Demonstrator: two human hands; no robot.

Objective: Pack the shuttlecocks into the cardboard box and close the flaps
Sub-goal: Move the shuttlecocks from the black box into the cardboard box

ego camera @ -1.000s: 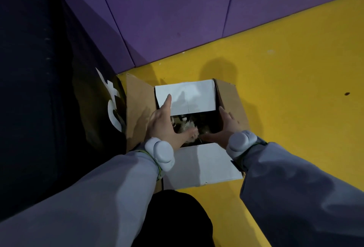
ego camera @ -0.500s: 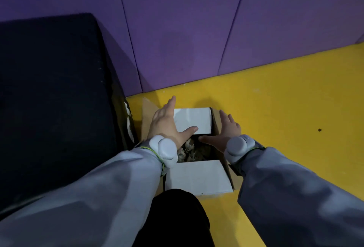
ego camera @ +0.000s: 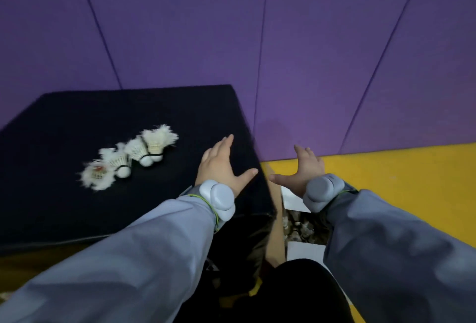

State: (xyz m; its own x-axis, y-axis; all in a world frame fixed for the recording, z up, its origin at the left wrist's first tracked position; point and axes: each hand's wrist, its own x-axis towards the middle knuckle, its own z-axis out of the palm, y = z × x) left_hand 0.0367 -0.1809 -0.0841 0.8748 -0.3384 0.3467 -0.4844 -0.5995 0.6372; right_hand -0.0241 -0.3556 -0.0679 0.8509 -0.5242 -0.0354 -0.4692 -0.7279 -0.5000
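Observation:
Several white feathered shuttlecocks (ego camera: 128, 157) lie in a loose row on the dark block, left of centre. The cardboard box (ego camera: 277, 222) stands on the yellow floor beside the block, mostly hidden by my arms; its flaps are open and shuttlecocks inside (ego camera: 301, 227) show in the gap. My left hand (ego camera: 222, 165) hovers open over the block's right edge, fingers spread, holding nothing. My right hand (ego camera: 304, 170) hovers open above the box's far side, also empty.
The dark padded block (ego camera: 77, 214) fills the left half. A purple padded wall (ego camera: 257, 39) rises behind. Yellow floor (ego camera: 399, 168) lies to the right. My dark-clothed knee (ego camera: 296, 291) is at the bottom centre.
My view has tilted up and left, bringing the block's top and its shuttlecocks into sight. Both hands have lifted off the box; the left one has moved over the block.

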